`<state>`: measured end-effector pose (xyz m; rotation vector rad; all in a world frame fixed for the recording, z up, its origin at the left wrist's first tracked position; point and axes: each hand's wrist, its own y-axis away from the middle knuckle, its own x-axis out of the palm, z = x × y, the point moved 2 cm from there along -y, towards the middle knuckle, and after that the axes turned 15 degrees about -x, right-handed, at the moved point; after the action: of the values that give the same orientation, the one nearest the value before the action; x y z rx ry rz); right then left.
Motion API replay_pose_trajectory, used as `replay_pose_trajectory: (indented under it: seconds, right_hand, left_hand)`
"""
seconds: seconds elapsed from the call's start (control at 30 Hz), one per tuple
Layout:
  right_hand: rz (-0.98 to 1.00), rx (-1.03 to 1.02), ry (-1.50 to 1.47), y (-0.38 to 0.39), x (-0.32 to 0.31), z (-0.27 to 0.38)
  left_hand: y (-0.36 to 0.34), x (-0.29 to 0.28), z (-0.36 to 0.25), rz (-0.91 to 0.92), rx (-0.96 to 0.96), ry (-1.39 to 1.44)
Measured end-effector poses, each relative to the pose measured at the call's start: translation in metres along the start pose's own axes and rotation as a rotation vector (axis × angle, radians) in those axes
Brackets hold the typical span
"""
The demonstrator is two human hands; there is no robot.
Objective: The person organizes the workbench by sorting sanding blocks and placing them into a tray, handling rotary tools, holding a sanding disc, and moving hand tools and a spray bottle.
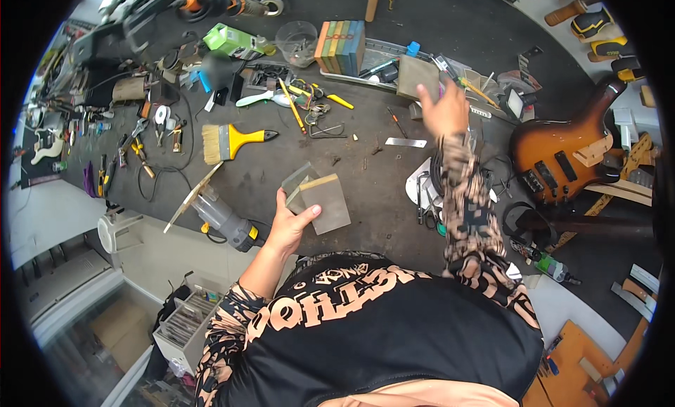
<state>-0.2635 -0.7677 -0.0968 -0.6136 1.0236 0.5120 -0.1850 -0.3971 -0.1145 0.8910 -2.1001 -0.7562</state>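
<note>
A wide dark grey bench [394, 189] fills most of the view, lit evenly by bright daylight. To the left of the bench, a pale floor [49, 210] and a white low cabinet [63, 287] show. Below the bench's near left edge stands a small white drawer unit [184, 330]. At the bench's right end a sunburst bass guitar [562, 154] lies, with an orange wooden board [583, 358] lower down beside it.
</note>
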Motion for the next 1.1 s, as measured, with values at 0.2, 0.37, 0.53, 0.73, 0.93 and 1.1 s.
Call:
replay_pose_trajectory:
  seconds: [0.2, 0.37, 0.53, 0.73, 0.93, 1.1]
  right_hand:
    - [0.359, 0.26, 0.108, -0.048, 0.034, -0.005]
    - [0.036, 0.364, -0.226, -0.057, 0.048, -0.032]
    - [0.089, 0.367, -1.02, -0.041, 0.057, -0.03]
    - [-0.569, 0.209, -0.733, -0.036, 0.038, 0.042]
    - [-0.246, 0.2, -0.417, -0.062, 0.087, 0.092]
    - [0.331, -0.093, -0.106, -0.072, 0.107, 0.082]
  left_hand:
    - [0.031, -0.024, 0.015, -0.085, 0.077, 0.044]
    - [0.046, -0.041, 0.023, -0.141, 0.089, 0.114]
    - [0.044, -0.049, 0.016, -0.188, 0.129, 0.123]
    - [0.038, -0.044, 0.01, -0.174, 0.133, 0.087]
    - [0.034, -0.034, 0.007, -0.143, 0.117, 0.056]
    - [0.04, -0.038, 0.01, -0.177, 0.15, 0.073]
